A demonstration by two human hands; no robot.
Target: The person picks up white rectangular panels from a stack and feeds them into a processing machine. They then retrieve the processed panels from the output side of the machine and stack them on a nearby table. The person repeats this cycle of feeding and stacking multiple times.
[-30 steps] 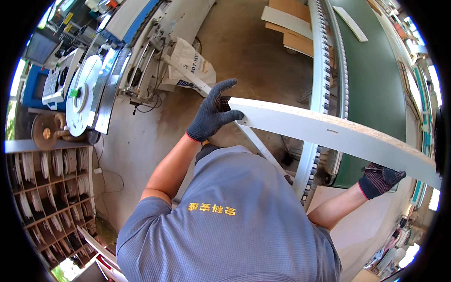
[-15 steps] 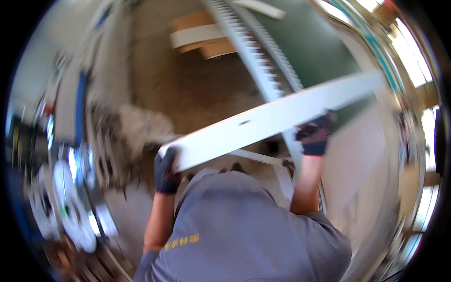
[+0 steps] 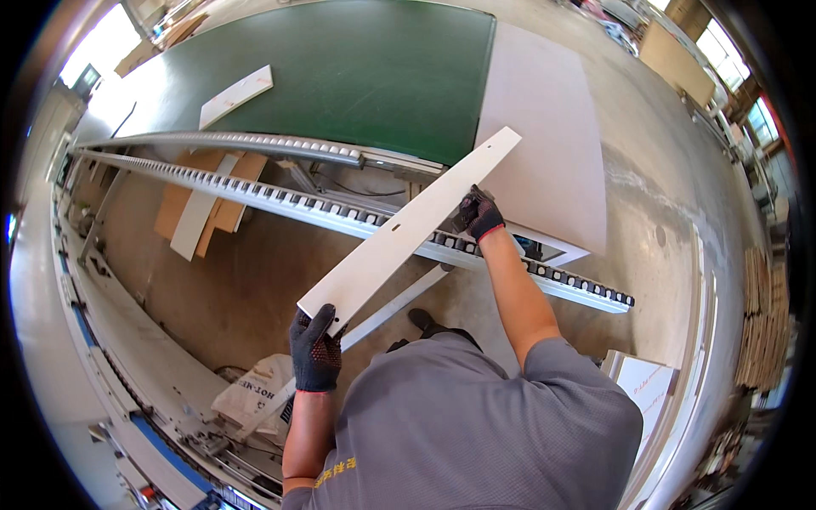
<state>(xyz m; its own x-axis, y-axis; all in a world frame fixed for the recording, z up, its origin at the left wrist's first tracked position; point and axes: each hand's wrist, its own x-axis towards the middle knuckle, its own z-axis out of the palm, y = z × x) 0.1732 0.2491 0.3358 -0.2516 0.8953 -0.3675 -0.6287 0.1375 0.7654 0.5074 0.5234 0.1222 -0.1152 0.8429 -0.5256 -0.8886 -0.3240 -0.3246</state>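
A long white board (image 3: 416,223) with small holes slants up and to the right in front of me, held in both gloved hands. My left hand (image 3: 315,350) is closed on its near end, with the thumb on top beside a hole. My right hand (image 3: 478,212) grips the board's right edge farther along; some of its fingers are hidden underneath. The board's far end lies over the corner of the green conveyor belt (image 3: 365,72) and a pale table panel (image 3: 544,127). Beneath the board runs a roller rail (image 3: 280,197).
A short white strip (image 3: 237,96) lies on the green belt. Cardboard and a white strip (image 3: 204,208) rest low behind the rail. A white sack (image 3: 255,393) is at lower left beside a long machine (image 3: 127,331). White panels (image 3: 642,387) stand at my right; stacked cardboard (image 3: 763,319) is farther right.
My view has swung to the right, bringing the green belt and pale panel in front of me. The board stays in both hands and now slants more steeply away from me.
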